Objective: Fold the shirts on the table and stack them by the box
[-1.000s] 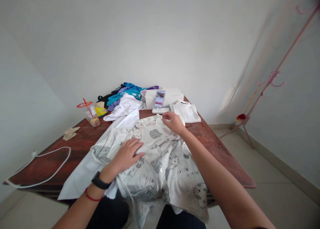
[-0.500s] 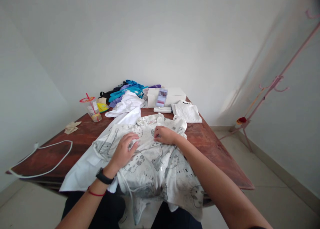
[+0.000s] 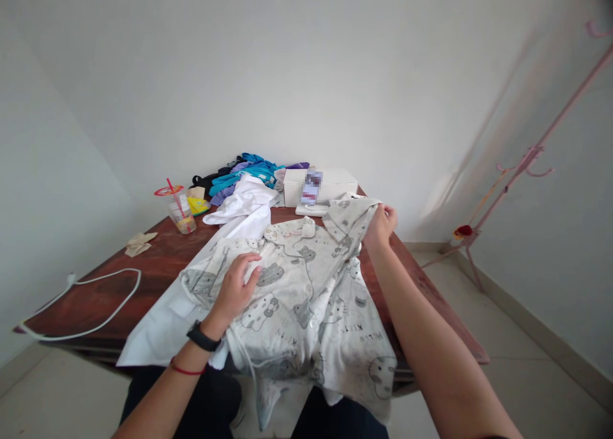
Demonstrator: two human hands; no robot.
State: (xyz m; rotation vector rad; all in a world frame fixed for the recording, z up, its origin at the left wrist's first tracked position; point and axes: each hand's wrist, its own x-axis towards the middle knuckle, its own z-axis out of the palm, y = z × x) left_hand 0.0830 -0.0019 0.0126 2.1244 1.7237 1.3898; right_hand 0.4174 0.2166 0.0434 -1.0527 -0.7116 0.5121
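- Head view: the right hand (image 3: 380, 225) has its grip on the sleeve end (image 3: 370, 205) of a white fabric shirt with grey cat print (image 3: 287, 273).
- The left hand (image 3: 239, 284): grip released, curved over the shirt.
- The shirt spreads across the reddish-brown wooden tabletop (image 3: 158, 267), partly over a plain white cloth (image 3: 163, 327).

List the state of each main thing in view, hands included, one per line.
Printed shirt: spread out, near end hanging over the table edge
Left hand: open, on the printed shirt
Right hand: closed on the shirt's raised edge
White garment: partly under the printed shirt, bunched at its far end
Clothes pile: heaped
Cup: standing, straw in
Cable: loosely looped
Box: looks shut
Coat stand: standing
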